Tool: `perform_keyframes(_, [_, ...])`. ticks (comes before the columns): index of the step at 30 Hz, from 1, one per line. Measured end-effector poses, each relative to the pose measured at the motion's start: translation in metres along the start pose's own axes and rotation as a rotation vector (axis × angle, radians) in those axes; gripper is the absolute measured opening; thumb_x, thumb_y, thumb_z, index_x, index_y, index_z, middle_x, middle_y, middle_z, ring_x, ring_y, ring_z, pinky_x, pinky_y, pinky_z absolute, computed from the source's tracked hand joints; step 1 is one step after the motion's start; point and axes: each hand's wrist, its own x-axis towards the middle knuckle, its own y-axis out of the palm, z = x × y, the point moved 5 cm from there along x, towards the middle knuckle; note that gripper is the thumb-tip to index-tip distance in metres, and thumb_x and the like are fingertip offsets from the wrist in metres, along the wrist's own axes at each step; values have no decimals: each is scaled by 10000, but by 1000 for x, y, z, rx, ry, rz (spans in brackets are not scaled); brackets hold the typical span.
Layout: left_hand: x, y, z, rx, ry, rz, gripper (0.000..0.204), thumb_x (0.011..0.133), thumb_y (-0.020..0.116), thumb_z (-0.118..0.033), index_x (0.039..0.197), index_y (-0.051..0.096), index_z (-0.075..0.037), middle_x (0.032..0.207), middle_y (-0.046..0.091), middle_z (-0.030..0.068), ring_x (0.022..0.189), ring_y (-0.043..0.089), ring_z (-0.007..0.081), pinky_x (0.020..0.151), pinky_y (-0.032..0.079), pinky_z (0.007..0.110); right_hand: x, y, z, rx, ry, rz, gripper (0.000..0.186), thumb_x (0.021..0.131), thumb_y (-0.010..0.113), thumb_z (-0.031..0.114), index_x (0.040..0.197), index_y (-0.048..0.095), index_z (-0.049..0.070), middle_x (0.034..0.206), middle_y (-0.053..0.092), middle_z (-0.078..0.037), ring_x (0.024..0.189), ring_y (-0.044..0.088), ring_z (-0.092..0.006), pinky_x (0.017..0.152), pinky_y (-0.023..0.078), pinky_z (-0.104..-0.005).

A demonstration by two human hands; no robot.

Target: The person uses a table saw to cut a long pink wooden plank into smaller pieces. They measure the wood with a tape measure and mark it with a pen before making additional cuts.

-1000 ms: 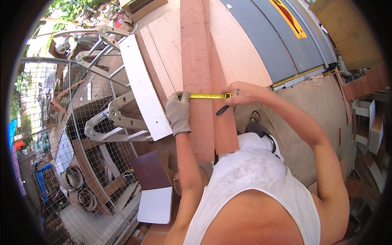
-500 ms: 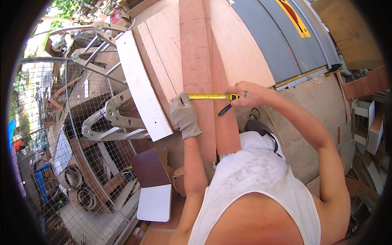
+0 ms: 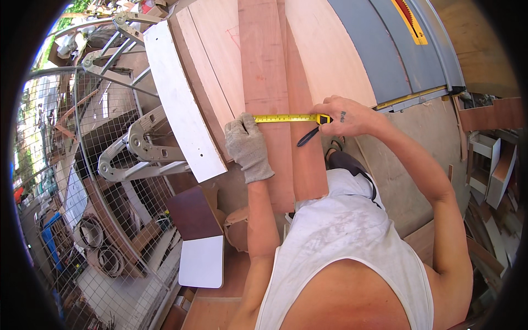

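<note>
Two overlapping reddish plywood strips lie lengthwise on pale plywood boards. Across them runs a yellow tape measure blade. My left hand, in a grey knit glove, pinches the blade's end at the left edge of the upper strip. My right hand, bare, grips the tape's yellow-and-black case over the right side of the strips, with its black strap hanging below.
A grey table saw with a yellow insert sits upper right. On the left are a folding metal ladder, a white board and a wire mesh panel. Offcuts and drawer boxes lie along the right.
My right hand has drawn the tape case rightward, lengthening the exposed blade. My left hand still pins the end. The whole view has shifted slightly, with the scene higher in the picture.
</note>
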Motion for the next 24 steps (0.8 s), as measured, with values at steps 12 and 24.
perform_keyframes(12, [0,0,0,-5,6,24,145,878,614,-158,828,642,-25,763,586,128,713,582,294,634,471,412,0,-2,-1,-16,4,-21,492,716,551,222,1169,605,36,868,582,-178,944,545,-319,828,450,-399])
perform_keyframes(24, [3,-2,-1,-60,-22,31,145,869,636,-133,802,644,-5,728,576,123,662,567,269,602,458,390,1,-2,-2,-46,29,-29,499,703,557,212,1167,608,33,847,579,-180,927,550,-322,822,455,-404])
